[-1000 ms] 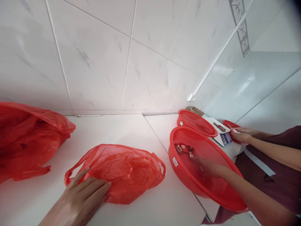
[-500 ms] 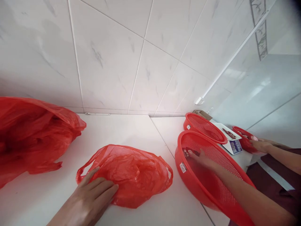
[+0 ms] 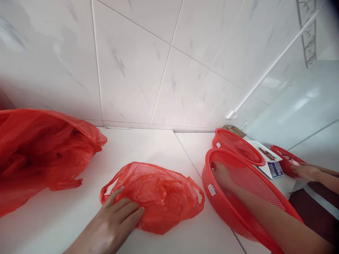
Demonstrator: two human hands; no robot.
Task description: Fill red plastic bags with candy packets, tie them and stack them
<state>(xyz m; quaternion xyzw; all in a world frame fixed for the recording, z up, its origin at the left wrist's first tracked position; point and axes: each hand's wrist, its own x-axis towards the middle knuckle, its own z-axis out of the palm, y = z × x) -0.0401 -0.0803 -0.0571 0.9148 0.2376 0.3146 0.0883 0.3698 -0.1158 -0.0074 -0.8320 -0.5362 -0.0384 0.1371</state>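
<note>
A red plastic bag (image 3: 164, 197) with two loop handles lies spread on the white table, its mouth facing up. My left hand (image 3: 113, 218) holds its near left edge, with the fingers over the rim and one finger beside the left handle. The thumb is hidden. To the right stands a large red perforated plastic basket (image 3: 212, 208), tilted in my view. My right hand (image 3: 222, 174) reaches down inside it, closed around a small dark red packet (image 3: 213, 166). Its fingertips and most of the packet are hidden.
A bigger red plastic bag (image 3: 53, 151) stands crumpled at the left. Another red basket (image 3: 238, 146), a white scale (image 3: 274, 169) bearing dark red pieces and a cardboard box (image 3: 235, 131) are at the far right. Beyond, another person's hands (image 3: 304, 171) work over a red basket (image 3: 284, 165).
My right hand has closed over the dark packets in the basket, which showed more plainly before. My left hand stays at the bag. The whole view has shifted slightly, moving things rightward.
</note>
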